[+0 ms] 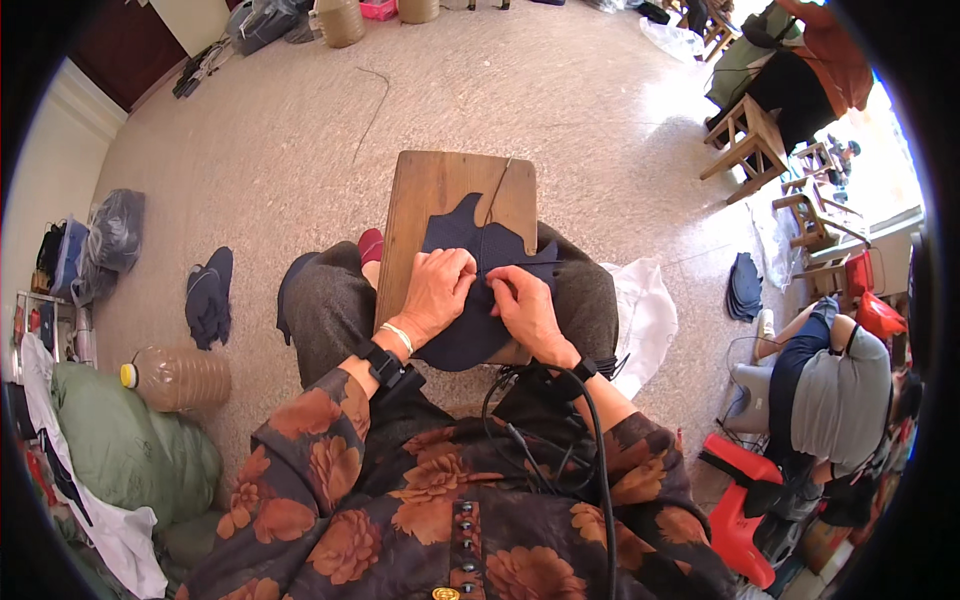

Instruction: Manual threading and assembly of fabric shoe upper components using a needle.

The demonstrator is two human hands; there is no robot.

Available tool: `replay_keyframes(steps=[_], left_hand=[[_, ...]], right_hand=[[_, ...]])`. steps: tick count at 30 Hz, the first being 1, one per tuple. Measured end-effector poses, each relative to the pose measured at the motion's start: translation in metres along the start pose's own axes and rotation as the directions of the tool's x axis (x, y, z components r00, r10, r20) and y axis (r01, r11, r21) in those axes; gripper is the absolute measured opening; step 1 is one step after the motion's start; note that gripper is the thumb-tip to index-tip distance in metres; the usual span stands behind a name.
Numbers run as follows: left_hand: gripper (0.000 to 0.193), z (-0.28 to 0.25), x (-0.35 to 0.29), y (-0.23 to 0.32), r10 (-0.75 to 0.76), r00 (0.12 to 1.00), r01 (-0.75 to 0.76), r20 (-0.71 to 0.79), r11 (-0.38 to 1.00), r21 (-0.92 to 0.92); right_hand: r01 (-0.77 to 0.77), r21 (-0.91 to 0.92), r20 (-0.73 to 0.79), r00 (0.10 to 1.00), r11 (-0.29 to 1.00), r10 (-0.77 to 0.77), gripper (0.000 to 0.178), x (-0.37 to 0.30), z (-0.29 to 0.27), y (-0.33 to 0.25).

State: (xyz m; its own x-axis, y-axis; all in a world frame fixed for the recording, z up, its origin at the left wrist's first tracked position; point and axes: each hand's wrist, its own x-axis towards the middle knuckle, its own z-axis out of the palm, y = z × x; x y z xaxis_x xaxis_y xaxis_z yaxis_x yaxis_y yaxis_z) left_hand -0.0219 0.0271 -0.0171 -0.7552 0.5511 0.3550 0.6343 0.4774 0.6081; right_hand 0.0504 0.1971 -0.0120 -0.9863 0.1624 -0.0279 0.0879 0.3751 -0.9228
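A wooden board [410, 205] lies across my lap, with a navy fabric piece [462, 345] of curved, pointed outline spread on it. My left hand [440, 285] is closed, its thumb and bent fingers pinching the fabric near its middle. Close beside it, my right hand [527, 308] is closed too, thumb and forefinger pressed together at the same spot. Whatever is between those right fingertips is too small to make out. A thin dark cord [497, 190] runs from the board's far edge down to the fabric by my fingers.
Navy cloth pieces lie on the floor in a left pile [208, 298] and a right stack [743, 287]. White cloth [645, 310] hangs beside my right knee. A large plastic jug [180, 378] lies at left. Stools [748, 145] and seated people are at right. Black cables [600, 450] cross my lap.
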Motion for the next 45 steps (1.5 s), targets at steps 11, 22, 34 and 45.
replay_keyframes(steps=[11,22,34,45], left_hand=[[0.022,-0.012,0.007,0.019,-0.317,0.921,0.384,0.227,0.834,-0.396],[0.015,-0.027,0.023,0.032,-0.285,0.928,0.368,0.241,0.599,-0.711],[0.024,-0.056,0.043,0.061,-0.287,0.951,0.270,0.114,0.594,-0.758],[0.020,-0.079,0.058,0.081,-0.272,0.961,0.217,0.047,0.639,-0.738]], right_hand=[[0.112,0.202,0.092,0.987,0.973,-0.132,0.022,-0.006,-0.001,-0.026],[0.228,-0.070,0.041,0.973,0.971,-0.225,0.015,-0.010,-0.003,-0.003],[0.195,-0.089,0.077,0.979,0.977,-0.189,0.016,-0.014,-0.006,-0.007],[0.190,-0.102,0.090,0.979,0.976,-0.182,0.018,-0.015,-0.010,-0.005]])
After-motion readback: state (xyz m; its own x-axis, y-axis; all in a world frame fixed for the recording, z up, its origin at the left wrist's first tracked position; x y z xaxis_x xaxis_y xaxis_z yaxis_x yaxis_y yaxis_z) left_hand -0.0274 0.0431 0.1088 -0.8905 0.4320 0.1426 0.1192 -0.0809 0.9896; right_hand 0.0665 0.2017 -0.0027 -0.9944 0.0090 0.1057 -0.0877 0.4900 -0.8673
